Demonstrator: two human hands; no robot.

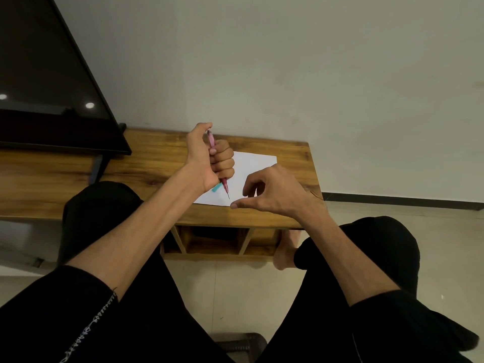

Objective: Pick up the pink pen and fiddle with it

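Screen [39,74]: dark, standing at the counter's far left.
Left hand [209,155]: I see it fisted round the pink pen [218,163], thumb on the top end, fine tip pointing down at the paper.
Pen, as I judge it: light, stiff, smooth-barrelled; best gripped mid-barrel, the slender tip looks fragile.
Paper [255,166]: white sheet, flat on the wooden counter [157,158]; thin, floppy.
Right hand [272,191]: hovering just right of the tip, fingers loosely curled, holding nothing.
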